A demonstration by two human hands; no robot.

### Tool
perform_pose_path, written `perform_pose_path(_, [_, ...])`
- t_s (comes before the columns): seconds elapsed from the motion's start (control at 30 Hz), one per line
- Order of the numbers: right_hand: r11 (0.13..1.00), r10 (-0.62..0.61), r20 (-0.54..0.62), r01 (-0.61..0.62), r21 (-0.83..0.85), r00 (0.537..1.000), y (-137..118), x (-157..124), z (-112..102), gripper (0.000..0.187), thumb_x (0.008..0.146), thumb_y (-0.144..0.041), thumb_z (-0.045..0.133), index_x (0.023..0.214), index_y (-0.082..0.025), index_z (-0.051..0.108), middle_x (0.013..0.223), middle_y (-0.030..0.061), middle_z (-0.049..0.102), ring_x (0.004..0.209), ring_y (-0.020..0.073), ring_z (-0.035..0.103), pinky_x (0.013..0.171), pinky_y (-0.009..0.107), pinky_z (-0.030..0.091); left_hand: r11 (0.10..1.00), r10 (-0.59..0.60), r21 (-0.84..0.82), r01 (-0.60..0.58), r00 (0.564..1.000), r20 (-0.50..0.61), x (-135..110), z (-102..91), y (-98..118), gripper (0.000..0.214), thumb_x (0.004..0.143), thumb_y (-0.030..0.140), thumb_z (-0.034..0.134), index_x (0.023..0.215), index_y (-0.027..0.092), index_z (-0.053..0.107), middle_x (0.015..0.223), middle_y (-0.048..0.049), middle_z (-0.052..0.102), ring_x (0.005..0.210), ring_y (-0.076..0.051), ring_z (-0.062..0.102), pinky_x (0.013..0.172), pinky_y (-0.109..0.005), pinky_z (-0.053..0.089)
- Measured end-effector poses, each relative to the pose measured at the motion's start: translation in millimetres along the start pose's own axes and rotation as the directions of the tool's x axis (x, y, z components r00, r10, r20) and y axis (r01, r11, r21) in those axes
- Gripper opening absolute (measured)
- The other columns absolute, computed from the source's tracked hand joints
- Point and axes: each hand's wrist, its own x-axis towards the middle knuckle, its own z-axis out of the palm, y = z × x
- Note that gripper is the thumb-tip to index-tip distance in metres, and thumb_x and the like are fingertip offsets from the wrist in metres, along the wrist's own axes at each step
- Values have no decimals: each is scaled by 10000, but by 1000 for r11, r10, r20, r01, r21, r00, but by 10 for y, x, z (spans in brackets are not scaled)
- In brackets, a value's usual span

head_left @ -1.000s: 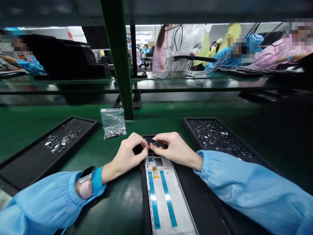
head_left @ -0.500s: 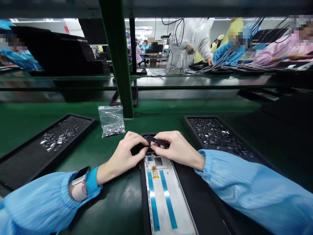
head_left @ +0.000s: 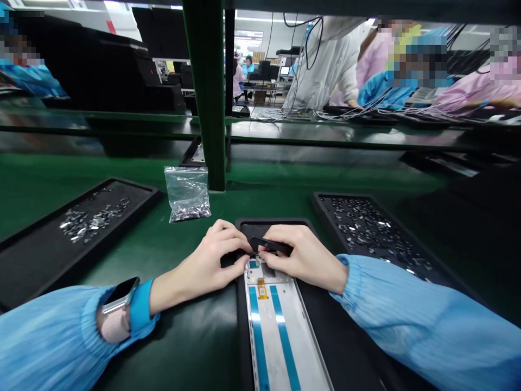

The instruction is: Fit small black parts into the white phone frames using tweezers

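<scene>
Left hand point(head_left: 211, 259): fingertips at the far end of a metal frame point(head_left: 272, 336)
Right hand point(head_left: 305, 255): grips a slim black tool point(head_left: 272, 245)
Metal frame: bears two blue strips point(head_left: 285, 336), lies on a black tray point(head_left: 277, 221)
Side trays: left tray point(head_left: 36, 255) and right tray point(head_left: 325, 217) hold small shiny parts point(head_left: 95, 220)
Clear bag point(head_left: 187, 187): on the green tabletop point(head_left: 183, 347)

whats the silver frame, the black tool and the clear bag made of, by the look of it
Silver frame: probably metal, satin, from its even grey sheen.
Black tool: plastic or coated metal, mostly matte with little shine; can't tell which.
Clear bag: thin glossy plastic film, it seems, see-through with creased highlights.
</scene>
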Motion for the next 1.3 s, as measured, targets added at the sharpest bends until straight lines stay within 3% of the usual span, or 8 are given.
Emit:
perform_pose_path(0.37, [999,-32,-7,32,-34,999,-16,-21,31,90,682,-73,574,723,-145,611,672,-11,575,603,98,508,570,200,358,1000,8,-10,-8,1000,-12,1,5,-10,120,803,146,532,859,174,635,860,-57,634,897,-208,485,780,-361,469])
perform_pose_path(0.73, [989,-6,37,11,-146,999,-37,-51,87,136,660,-65,560,747,-157,512,746,3,540,671,124,490,612,232,365,1000,20,5,-20,998,57,-21,-15,-40,257,751,70,532,959,186,629,929,-41,626,956,-215,467,846,-363,446])
perform_pose_path(1.07, [927,12,255,85,-366,967,-220,37,-28,57,753,-125,592,770,-126,538,817,46,575,643,140,520,548,246,347,997,81,-9,-80,994,70,-16,-25,-36,189,858,142,490,971,199,631,962,-54,625,966,-210,457,843,-360,442])
perform_pose_path(1.2, [975,-10,270,69,-211,963,-177,102,-118,83,689,-52,594,724,-125,576,759,27,601,683,146,556,603,233,388,993,87,68,-97,987,135,-8,-46,0,202,841,131,473,981,176,611,1001,-68,601,1005,-231,424,856,-397,419])
perform_pose_path(1.3, [991,97,316,-121,58,944,-49,150,-160,61,708,-95,547,718,-132,595,676,-1,595,557,107,559,524,197,396,985,72,143,-96,984,166,9,-57,42,196,857,143,438,951,163,609,1001,-81,590,1025,-243,409,850,-410,402])
